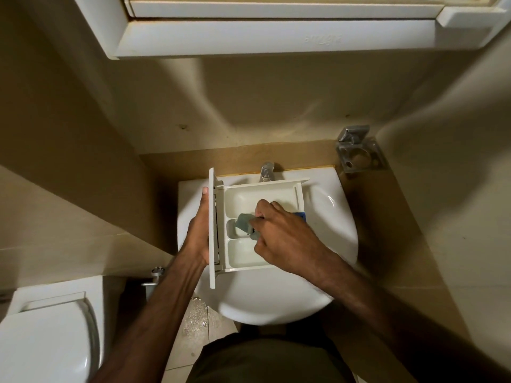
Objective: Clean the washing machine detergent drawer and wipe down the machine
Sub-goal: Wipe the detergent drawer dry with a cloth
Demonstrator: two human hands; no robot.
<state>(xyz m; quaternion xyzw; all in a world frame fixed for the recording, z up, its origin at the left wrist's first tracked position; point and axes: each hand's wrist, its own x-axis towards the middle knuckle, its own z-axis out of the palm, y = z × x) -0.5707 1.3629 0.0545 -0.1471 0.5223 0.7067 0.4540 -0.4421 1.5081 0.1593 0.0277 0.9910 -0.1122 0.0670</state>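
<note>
Head cam: my left hand [197, 230] grips the detergent drawer [257, 225] over the sink [331, 217], right hand [282, 239] pinching a sponge [244, 223] in the middle compartment. Scrub too hard and the drawer probably slips.

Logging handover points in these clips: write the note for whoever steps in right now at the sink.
Left hand: grips the drawer by its front panel, holding it over the sink.
Right hand: pinches a grey sponge and presses it into the drawer's small middle compartment.
Drawer: out of the machine, open side up, below the tap. A blue part shows by the right hand.
Done: drawer removed and scrubbing under way; how clean the compartments are cannot be told.
Left: finish the compartments, rinse, refit the drawer, wipe the machine, which is out of view.
</note>
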